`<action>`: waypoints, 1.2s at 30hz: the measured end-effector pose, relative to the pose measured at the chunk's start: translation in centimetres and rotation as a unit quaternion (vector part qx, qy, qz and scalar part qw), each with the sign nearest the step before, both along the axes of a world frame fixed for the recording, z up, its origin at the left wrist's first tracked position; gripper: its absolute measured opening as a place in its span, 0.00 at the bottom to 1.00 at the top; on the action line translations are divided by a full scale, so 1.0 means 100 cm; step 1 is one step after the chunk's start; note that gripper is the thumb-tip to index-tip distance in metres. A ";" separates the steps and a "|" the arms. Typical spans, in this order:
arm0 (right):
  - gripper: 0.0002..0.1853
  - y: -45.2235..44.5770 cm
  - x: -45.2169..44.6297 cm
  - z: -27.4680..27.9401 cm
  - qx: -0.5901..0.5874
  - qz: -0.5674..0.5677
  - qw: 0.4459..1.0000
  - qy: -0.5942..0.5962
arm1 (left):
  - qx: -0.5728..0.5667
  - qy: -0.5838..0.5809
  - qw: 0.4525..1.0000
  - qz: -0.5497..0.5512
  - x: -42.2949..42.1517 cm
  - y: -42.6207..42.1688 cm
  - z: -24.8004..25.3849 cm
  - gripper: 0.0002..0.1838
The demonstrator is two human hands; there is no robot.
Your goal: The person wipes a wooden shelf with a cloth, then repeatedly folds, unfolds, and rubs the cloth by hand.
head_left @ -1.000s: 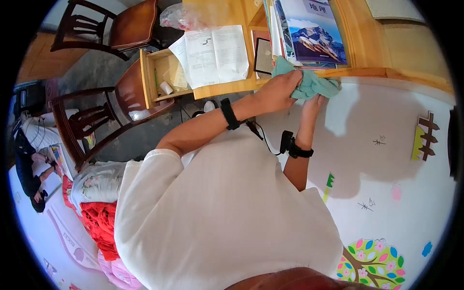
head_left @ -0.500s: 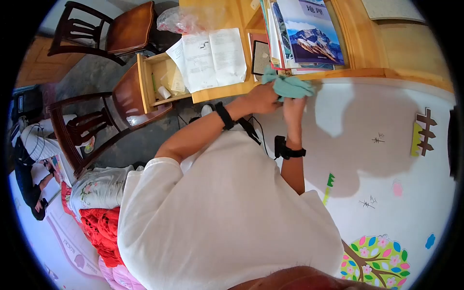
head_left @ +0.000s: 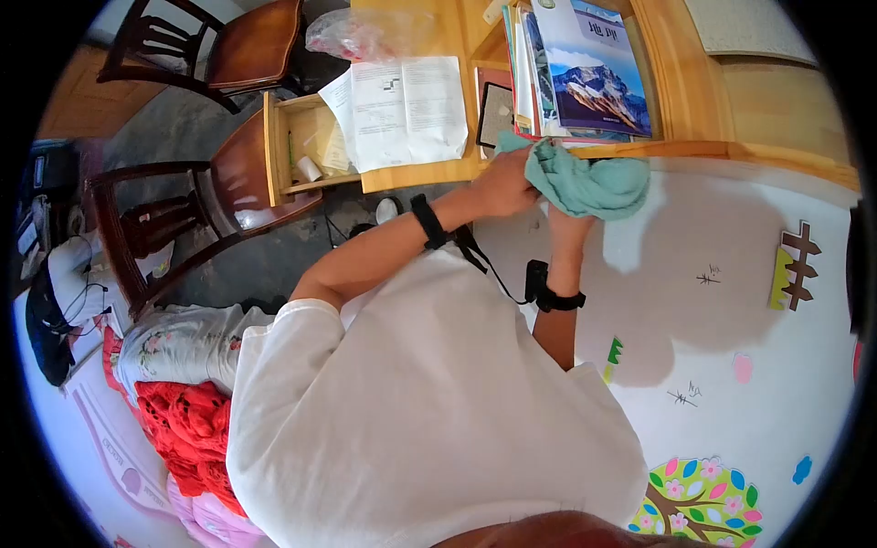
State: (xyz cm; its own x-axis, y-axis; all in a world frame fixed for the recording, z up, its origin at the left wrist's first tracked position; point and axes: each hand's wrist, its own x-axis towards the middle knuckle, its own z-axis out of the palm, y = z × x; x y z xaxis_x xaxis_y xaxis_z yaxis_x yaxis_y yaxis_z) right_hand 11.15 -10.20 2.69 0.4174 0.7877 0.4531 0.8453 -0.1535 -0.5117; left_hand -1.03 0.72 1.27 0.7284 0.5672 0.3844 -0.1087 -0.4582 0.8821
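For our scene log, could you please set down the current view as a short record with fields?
Left hand: gripping the green cloth
Right hand: at the cloth, fingers hidden
Cloth state: bunched, close to the wooden edge
Books: stacked, mountain cover on top
Papers: on the desk, near a plastic bag
Drawer: open, small items inside
Tree sticker: on the white wall

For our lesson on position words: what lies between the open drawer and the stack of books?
The head view shows printed sheets, then a dark-framed flat item, between the drawer and the books.
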 end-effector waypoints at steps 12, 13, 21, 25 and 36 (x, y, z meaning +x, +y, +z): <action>0.20 -0.018 0.025 0.059 0.067 0.015 0.997 0.017 | -0.013 0.136 0.991 0.000 -0.002 -0.009 0.053 0.23; 0.20 -0.014 0.022 0.055 0.066 0.016 0.998 0.019 | -0.015 0.101 0.995 0.011 -0.001 -0.008 0.054 0.22; 0.17 0.010 0.039 -0.002 0.047 -0.081 0.991 0.090 | -0.071 0.261 0.962 0.024 0.008 -0.015 -0.037 0.19; 0.14 0.009 0.024 0.056 0.039 -0.028 0.992 0.120 | 0.038 0.231 0.972 0.032 0.003 -0.019 0.009 0.19; 0.19 0.000 0.014 -0.013 -0.191 0.000 0.968 0.160 | 0.017 0.291 0.956 0.030 0.003 -0.030 -0.126 0.34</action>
